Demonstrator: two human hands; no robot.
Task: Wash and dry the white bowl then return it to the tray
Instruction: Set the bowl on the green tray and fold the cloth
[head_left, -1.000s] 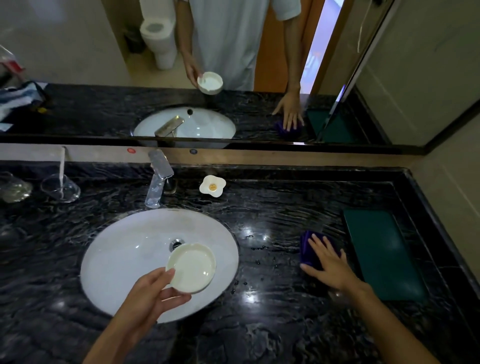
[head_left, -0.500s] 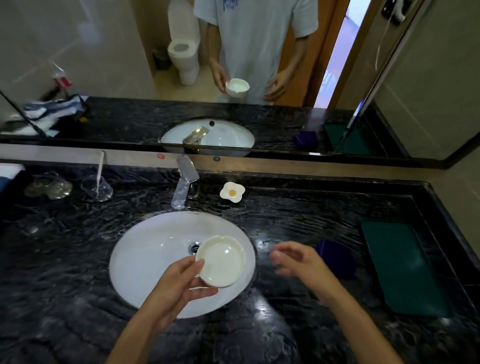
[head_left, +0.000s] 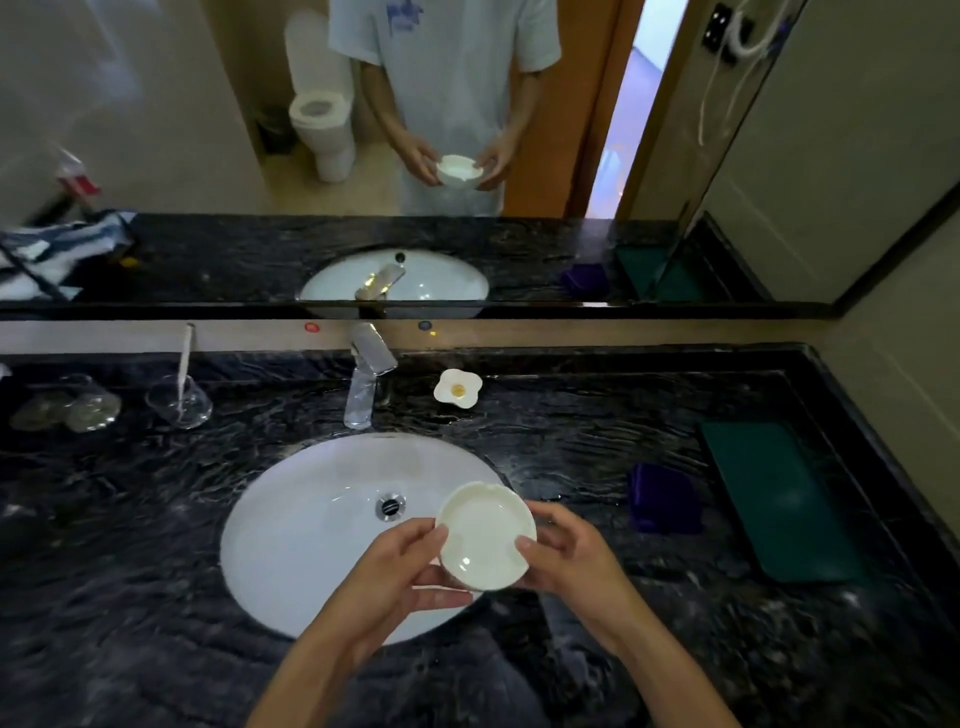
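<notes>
I hold a small white bowl (head_left: 485, 535) with a scalloped rim over the right edge of the white oval sink (head_left: 311, 530). My left hand (head_left: 395, 571) grips its left side, thumb on the rim and fingers underneath. My right hand (head_left: 566, 556) holds its right side, thumb on the rim. The bowl tilts toward me and looks empty. A dark green tray (head_left: 779, 499) lies on the black counter at the right, with a purple cloth (head_left: 660, 499) just left of it.
A chrome faucet (head_left: 366, 374) stands behind the sink, no water running. A flower-shaped white dish (head_left: 457, 387) sits beside it. Glass cups (head_left: 176, 400) and clear items stand at the far left. A mirror runs along the back wall.
My right hand left the purple cloth, crossed to the left and took hold of the bowl's right side. The bowl shifted slightly right over the sink's edge.
</notes>
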